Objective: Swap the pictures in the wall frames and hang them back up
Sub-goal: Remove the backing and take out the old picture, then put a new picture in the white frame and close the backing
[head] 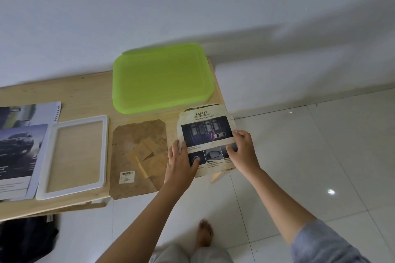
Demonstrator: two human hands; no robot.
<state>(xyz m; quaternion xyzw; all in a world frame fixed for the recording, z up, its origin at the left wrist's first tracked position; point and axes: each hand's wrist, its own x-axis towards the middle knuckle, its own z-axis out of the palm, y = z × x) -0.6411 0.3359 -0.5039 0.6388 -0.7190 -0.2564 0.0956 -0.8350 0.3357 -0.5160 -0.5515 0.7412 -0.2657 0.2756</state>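
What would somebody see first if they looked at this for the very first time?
The bright green lid at the back of the wooden table jumps out first. Next come the two hands at the table's right end: the left hand rests on the car safety picture and the right hand grips its edge. A white frame lies flat further left.

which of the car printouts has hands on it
The SAFETY sheet at the right: the left hand rests on it and the right hand holds its edge. The car brochures at the far left lie untouched.
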